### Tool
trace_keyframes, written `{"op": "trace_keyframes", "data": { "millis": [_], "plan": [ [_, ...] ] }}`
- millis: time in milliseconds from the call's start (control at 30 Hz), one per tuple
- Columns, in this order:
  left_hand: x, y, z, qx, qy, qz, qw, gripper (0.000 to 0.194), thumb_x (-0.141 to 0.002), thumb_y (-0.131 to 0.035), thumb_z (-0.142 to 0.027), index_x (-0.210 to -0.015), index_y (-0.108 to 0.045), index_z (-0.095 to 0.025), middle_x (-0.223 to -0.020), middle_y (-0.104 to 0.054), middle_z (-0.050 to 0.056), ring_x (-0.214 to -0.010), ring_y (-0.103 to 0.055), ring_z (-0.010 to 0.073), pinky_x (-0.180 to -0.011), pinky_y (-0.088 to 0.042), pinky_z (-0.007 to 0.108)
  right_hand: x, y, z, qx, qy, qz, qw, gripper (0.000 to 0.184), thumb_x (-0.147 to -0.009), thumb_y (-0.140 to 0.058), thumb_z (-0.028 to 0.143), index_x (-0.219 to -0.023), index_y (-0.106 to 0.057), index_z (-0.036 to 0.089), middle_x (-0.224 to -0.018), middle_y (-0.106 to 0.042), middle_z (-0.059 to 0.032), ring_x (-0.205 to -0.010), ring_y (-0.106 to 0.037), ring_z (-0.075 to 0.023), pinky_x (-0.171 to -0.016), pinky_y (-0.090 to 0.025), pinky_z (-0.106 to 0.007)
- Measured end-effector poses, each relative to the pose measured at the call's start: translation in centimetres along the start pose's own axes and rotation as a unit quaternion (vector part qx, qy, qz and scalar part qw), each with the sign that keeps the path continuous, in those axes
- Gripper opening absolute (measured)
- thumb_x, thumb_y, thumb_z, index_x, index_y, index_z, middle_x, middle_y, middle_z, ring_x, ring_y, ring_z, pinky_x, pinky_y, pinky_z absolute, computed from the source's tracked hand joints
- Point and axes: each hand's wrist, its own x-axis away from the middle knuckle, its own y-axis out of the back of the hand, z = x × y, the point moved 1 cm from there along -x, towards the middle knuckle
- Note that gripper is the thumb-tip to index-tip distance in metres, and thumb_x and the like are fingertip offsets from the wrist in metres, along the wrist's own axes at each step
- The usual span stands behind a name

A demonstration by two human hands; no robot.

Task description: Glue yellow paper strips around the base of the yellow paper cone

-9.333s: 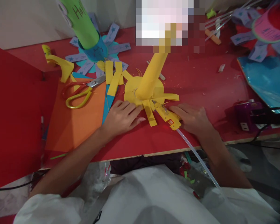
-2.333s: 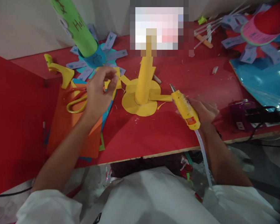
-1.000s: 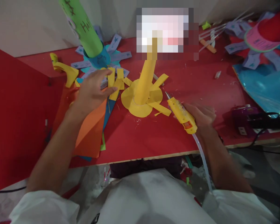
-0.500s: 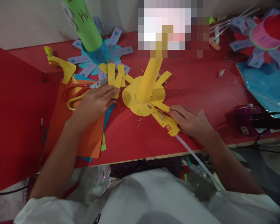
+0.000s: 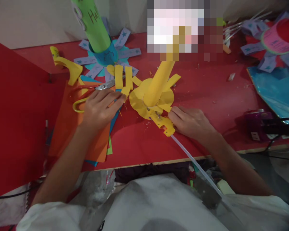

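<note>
My left hand [image 5: 102,107] is closed, pinching a short yellow paper strip [image 5: 125,92] at its fingertips. Other yellow strips [image 5: 118,77] lie just beyond it, next to scissors [image 5: 80,104] with red and yellow handles. In my closed right hand [image 5: 191,122] is a yellow hot glue gun [image 5: 162,123], with a long clear glue stick [image 5: 190,155] trailing from its back. The gun's nozzle is at the near edge of a yellow scalloped paper base [image 5: 136,98]. From that base a yellow paper tube [image 5: 159,81] rises at a tilt; strips stick out around it.
Orange sheets [image 5: 86,141] lie under my left forearm. A green tube [image 5: 97,32] in a blue ring stands behind. At right are a pink ring [image 5: 274,41], a blue glossy sheet [image 5: 276,86] and a purple box [image 5: 256,125]. A red panel [image 5: 16,112] rises at left.
The glue gun has moved left along the base's near edge with my right hand. My left hand has drawn its strip slightly nearer, away from the other strips. The view has shifted a little.
</note>
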Motion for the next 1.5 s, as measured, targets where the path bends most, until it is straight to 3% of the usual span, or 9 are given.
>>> {"op": "trace_keyframes", "data": {
  "millis": [200, 400, 633, 833, 933, 1100, 1167, 1367, 1500],
  "plan": [
    [0.1, -0.5, -1.9, 0.017, -0.07, 0.053, 0.996, 0.024, -0.11, -0.052, -0.016, -0.117, -0.071, -0.029, -0.111, -0.079, 0.006, -0.103, -0.074, 0.0247, -0.092, -0.058, 0.046, -0.2, -0.4, 0.0, -0.017, -0.017, 0.01, 1.0, 0.025, -0.096, -0.054, 0.001, -0.084, -0.065, 0.02, -0.078, -0.065, -0.0042, -0.068, -0.051, -0.0191, -0.062, -0.023, -0.039],
    [0.3, -1.7, -2.1, 0.089, -0.07, 0.122, 0.986, 0.045, -0.105, -0.047, -0.006, -0.136, -0.072, -0.028, -0.105, -0.076, 0.01, -0.104, -0.072, 0.0263, -0.093, -0.058, 0.045, 0.2, -0.3, -0.1, 0.016, -0.007, -0.001, 1.0, 0.03, -0.097, -0.051, 0.0, -0.079, -0.062, 0.02, -0.074, -0.062, -0.0033, -0.065, -0.048, -0.0186, -0.06, -0.022, -0.038],
    [0.5, -2.0, -2.0, 0.032, -0.094, 0.117, 0.988, 0.048, -0.104, -0.048, -0.005, -0.139, -0.071, -0.028, -0.105, -0.074, 0.009, -0.1, -0.068, 0.0254, -0.087, -0.057, 0.041, 1.6, -0.5, -0.6, -0.011, -0.035, 0.031, 0.999, 0.028, -0.095, -0.053, 0.0, -0.078, -0.062, 0.02, -0.074, -0.062, -0.0032, -0.066, -0.048, -0.0181, -0.061, -0.021, -0.038],
    [0.5, -2.1, -2.0, 0.08, -0.064, 0.118, 0.988, 0.047, -0.104, -0.049, -0.006, -0.136, -0.073, -0.03, -0.107, -0.075, 0.009, -0.101, -0.07, 0.0243, -0.089, -0.058, 0.041, 1.8, -0.3, -0.7, 0.008, -0.022, 0.015, 1.0, 0.027, -0.094, -0.053, 0.001, -0.077, -0.062, 0.02, -0.072, -0.06, -0.0026, -0.065, -0.047, -0.018, -0.059, -0.021, -0.038],
    [0.6, -1.9, -2.3, 0.085, -0.047, 0.071, 0.993, 0.04, -0.106, -0.051, -0.009, -0.136, -0.072, -0.025, -0.103, -0.076, 0.009, -0.098, -0.071, 0.0231, -0.088, -0.059, 0.038, 1.5, 0.2, -0.6, 0.025, -0.008, 0.022, 0.999, 0.026, -0.096, -0.055, 0.003, -0.078, -0.063, 0.021, -0.074, -0.062, -0.0026, -0.067, -0.049, -0.0185, -0.061, -0.024, -0.037],
    [0.4, -0.7, -3.1, 0.078, 0.031, -0.135, 0.987, 0.02, -0.103, -0.062, -0.011, -0.117, -0.071, -0.021, -0.1, -0.077, 0.007, -0.089, -0.073, 0.0194, -0.083, -0.06, 0.033, 1.0, 0.3, -0.2, 0.033, 0.01, 0.024, 0.999, 0.02, -0.101, -0.056, 0.008, -0.096, -0.072, 0.019, -0.084, -0.069, -0.0038, -0.072, -0.052, -0.019, -0.064, -0.026, -0.037],
    [0.3, -0.4, -3.3, 0.083, 0.054, -0.18, 0.979, 0.018, -0.101, -0.063, -0.009, -0.112, -0.071, -0.022, -0.099, -0.076, 0.006, -0.089, -0.073, 0.0183, -0.082, -0.061, 0.032, 0.8, 0.1, -0.1, 0.024, 0.006, 0.03, 0.999, 0.02, -0.101, -0.056, 0.008, -0.1, -0.072, 0.019, -0.085, -0.07, -0.0044, -0.074, -0.054, -0.0194, -0.065, -0.025, -0.037],
    [0.3, -0.5, -3.8, 0.077, 0.029, -0.158, 0.984, 0.016, -0.101, -0.062, -0.011, -0.11, -0.068, -0.022, -0.096, -0.075, 0.006, -0.087, -0.074, 0.0184, -0.08, -0.063, 0.032, 0.2, -0.2, 0.1, -0.005, -0.008, 0.048, 0.999, 0.026, -0.099, -0.052, 0.002, -0.09, -0.069, 0.019, -0.083, -0.067, -0.0047, -0.076, -0.053, -0.0194, -0.066, -0.022, -0.038],
    [0.3, -0.6, -3.9, 0.092, 0.029, -0.167, 0.981, 0.021, -0.099, -0.064, -0.008, -0.113, -0.067, -0.023, -0.098, -0.075, 0.007, -0.089, -0.074, 0.0196, -0.081, -0.062, 0.033, -0.2, 0.0, 0.3, 0.015, 0.001, 0.019, 1.0, 0.031, -0.102, -0.05, 0.001, -0.082, -0.064, 0.019, -0.078, -0.063, -0.0042, -0.072, -0.051, -0.0198, -0.065, -0.023, -0.038]
  ]
}}
